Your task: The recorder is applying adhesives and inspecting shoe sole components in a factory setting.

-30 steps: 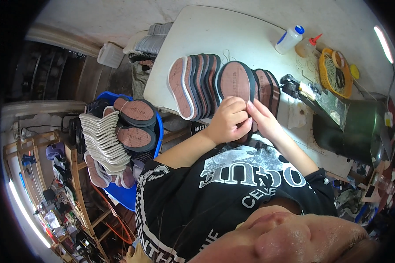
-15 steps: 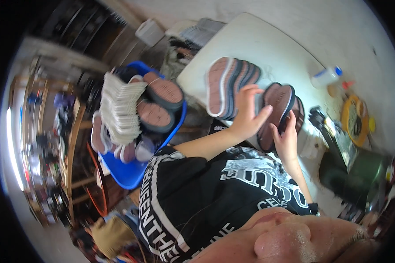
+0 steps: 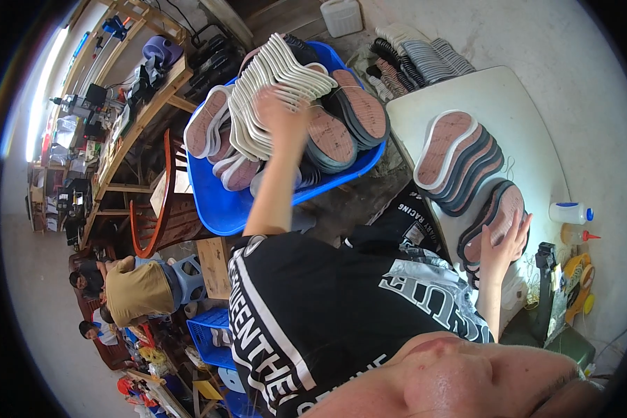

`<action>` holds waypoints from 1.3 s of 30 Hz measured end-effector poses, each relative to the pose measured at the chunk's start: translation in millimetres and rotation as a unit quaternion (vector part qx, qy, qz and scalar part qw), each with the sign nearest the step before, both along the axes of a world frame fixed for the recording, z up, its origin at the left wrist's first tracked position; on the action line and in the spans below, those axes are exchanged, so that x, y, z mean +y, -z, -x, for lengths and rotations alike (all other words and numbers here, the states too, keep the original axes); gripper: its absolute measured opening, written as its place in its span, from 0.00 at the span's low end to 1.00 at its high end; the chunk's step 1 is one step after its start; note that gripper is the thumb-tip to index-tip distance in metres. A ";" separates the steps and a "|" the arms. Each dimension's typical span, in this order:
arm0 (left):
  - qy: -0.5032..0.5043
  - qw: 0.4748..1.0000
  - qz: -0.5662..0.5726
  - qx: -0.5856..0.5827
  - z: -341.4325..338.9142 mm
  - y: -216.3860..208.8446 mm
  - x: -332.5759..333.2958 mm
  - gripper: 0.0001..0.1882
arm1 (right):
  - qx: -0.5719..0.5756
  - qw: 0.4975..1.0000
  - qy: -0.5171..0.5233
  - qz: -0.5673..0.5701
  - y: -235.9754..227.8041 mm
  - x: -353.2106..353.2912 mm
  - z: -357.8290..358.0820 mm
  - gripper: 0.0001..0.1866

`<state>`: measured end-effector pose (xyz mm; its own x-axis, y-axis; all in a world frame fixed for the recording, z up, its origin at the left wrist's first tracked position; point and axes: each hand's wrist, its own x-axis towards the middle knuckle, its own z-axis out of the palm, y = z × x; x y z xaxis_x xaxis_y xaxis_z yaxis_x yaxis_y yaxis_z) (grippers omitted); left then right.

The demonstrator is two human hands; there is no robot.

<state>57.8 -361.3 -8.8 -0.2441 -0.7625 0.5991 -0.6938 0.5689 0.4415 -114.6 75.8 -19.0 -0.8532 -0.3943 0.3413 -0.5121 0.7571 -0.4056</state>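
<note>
Reaching up toward the upper centre of the frame, the left hand (image 3: 280, 111) is at a fanned stack of white soles (image 3: 275, 76) in a blue tub (image 3: 216, 202). Fingers lie on/among the white soles, but motion blur hides whether they're closed on one, so grip there: can't tell. Tub also holds dark soles w/ brownish faces (image 3: 359, 111), just right of the white stack, and pale ones at its left edge.

Right hand (image 3: 505, 240) sits mid-right of frame, fingers spread flat on the top sole of a dark stack (image 3: 491, 219) on a white table (image 3: 515, 104); pressing, not clenched round anything. Just above that, a second fanned stack of soles (image 3: 456, 153), top one w/ white rim and brown face, lies on the same table.

Right edge: white bottle w/ blue cap (image 3: 570, 212). Upper right floor: more soles in rows (image 3: 414, 59). Lower left: another person in a tan top (image 3: 139, 289), well apart.
</note>
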 end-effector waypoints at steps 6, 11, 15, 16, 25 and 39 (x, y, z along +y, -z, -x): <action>-0.038 0.887 -0.424 0.178 -186.0 74.3 -182.4 0.38 | -0.080 0.984 -0.158 -0.007 -18.3 -69.7 -7.5 0.40; 0.067 0.746 -0.616 0.243 -167.3 86.1 -178.7 0.40 | -0.088 0.947 -0.308 -0.022 -34.5 -159.4 9.1 0.38; 0.168 0.755 -0.464 0.433 -118.6 101.9 -140.3 0.36 | -0.101 0.906 -0.408 0.054 -7.7 -255.4 19.5 0.38; 0.192 0.745 -0.475 0.426 -113.5 101.7 -144.2 0.36 | -0.109 0.903 -0.412 0.060 -3.4 -280.8 19.2 0.38; 0.213 0.701 -0.515 0.445 -126.8 120.0 -152.8 0.36 | -0.202 0.884 -0.419 0.046 21.3 -431.8 8.7 0.55; 0.122 0.712 -0.535 0.438 -105.4 8.5 -83.7 0.38 | -0.365 0.704 -0.564 0.231 -9.6 -385.1 -45.7 0.55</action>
<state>163.2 -445.0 -17.3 -0.3378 -0.8958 -0.2887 0.1771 -0.3618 0.9153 -68.8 -309.3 -9.4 -0.1008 -0.9523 0.2880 -0.2101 -0.2625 -0.9418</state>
